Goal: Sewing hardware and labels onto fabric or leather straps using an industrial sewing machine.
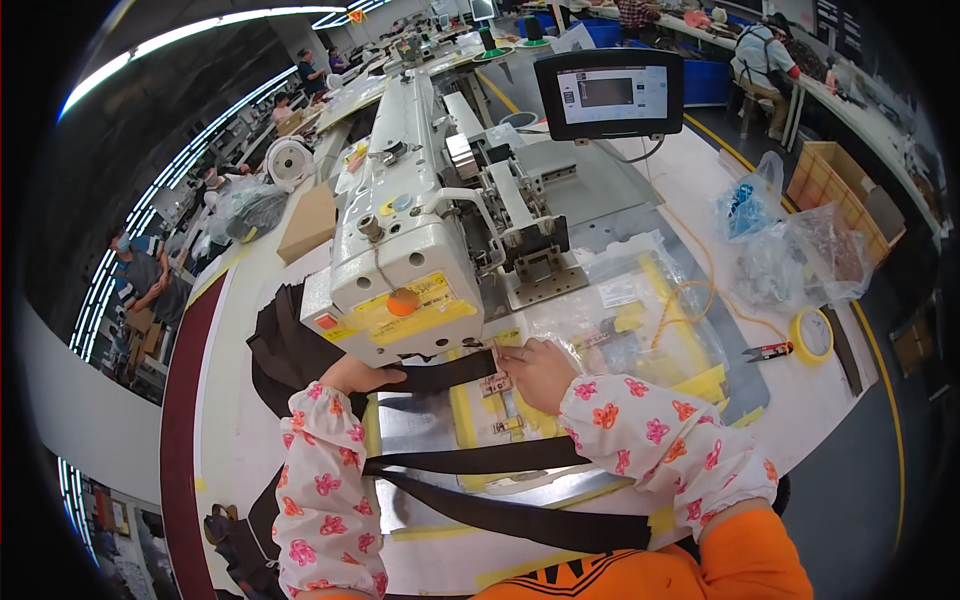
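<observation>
A black fabric strip (448, 376) runs left to right under the head of a white sewing machine (400, 250). My left hand (358, 375) is closed on its left part, thumb on top, beside a bunch of black fabric (283, 350). At the strip's right end is my right hand (543, 374), its fingers bent and the fingertips together at the strip's edge. Beneath lies a clear plastic template (545, 320) with yellow tape and small labels. Two more black straps (500, 457) spread across the metal plate (412, 427) nearer to me.
A screen (610, 92) stands behind the machine. To the right are a yellow tape roll (811, 335), red-handled snips (768, 352), an orange cord (708, 270), clear plastic bags (800, 250) and a wooden crate (845, 195). Other people work farther off, left and right.
</observation>
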`<state>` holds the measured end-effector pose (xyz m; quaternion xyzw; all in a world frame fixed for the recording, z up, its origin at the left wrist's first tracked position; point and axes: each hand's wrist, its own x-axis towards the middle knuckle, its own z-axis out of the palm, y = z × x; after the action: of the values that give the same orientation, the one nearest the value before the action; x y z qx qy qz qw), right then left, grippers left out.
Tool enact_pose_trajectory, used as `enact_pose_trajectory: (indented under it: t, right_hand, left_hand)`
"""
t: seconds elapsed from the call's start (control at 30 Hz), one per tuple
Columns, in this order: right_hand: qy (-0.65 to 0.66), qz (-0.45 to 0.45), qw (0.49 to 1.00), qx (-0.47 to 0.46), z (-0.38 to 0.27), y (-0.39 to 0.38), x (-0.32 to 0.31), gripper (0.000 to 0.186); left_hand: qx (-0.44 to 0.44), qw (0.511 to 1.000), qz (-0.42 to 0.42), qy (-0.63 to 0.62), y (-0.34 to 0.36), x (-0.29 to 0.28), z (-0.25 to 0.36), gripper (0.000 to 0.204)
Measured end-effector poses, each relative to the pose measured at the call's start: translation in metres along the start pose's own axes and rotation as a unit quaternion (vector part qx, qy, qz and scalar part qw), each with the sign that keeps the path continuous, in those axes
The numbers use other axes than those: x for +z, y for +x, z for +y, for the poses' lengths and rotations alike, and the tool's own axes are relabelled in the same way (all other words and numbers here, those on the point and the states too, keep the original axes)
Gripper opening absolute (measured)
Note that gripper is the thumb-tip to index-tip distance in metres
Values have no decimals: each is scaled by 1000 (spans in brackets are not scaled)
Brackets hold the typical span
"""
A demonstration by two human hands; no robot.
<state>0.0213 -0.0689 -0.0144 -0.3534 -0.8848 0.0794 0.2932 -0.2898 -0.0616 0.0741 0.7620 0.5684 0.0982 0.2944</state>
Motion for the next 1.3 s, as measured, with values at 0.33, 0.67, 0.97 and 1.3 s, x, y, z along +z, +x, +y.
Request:
enact_pose_trajectory:
  t: [0.33, 0.67, 0.97, 1.3]
  right_hand:
    - [2, -10, 1000, -14, 7, 1, 1, 26]
    - [49, 56, 997, -17, 11, -2, 0, 21]
    - [195, -257, 946, -37, -56, -19, -59, 60]
    - [-226, -77, 971, 3, -31, -3, -71, 28]
  left_hand:
    - [-241, 826, 456, 226, 18, -17, -100, 34]
    - [29, 999, -39, -13, -40, 47, 67, 27]
    - [55, 998, 21, -34, -76, 77, 97, 24]
    - [48, 977, 143, -150, -85, 70, 91, 17]
